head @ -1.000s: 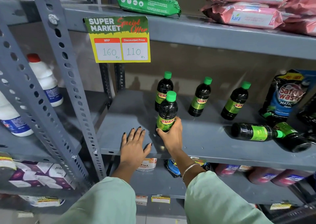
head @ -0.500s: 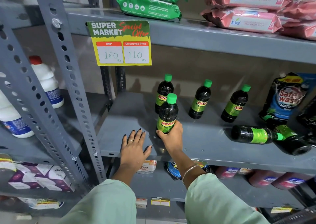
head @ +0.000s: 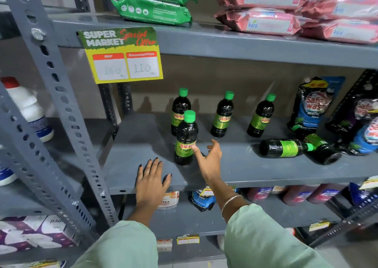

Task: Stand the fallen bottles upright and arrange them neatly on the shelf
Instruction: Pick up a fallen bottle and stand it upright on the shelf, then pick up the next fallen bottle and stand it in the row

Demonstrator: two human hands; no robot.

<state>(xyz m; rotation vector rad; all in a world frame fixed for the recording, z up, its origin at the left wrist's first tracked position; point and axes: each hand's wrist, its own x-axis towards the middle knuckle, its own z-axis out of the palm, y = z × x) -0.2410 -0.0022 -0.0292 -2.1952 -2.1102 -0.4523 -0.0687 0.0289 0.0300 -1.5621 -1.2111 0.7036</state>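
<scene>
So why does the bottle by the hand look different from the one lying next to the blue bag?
The front bottle stands upright, green cap on top; the fallen bottle lies on its side, cap pointing right. The front bottle stands alone near the shelf edge by the open right hand; the fallen bottle touches another toppled bottle. Both are dark with green labels and caps.

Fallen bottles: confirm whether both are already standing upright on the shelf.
No, the two fallen bottles lie on their sides on the shelf, right of the four upright ones.
</scene>
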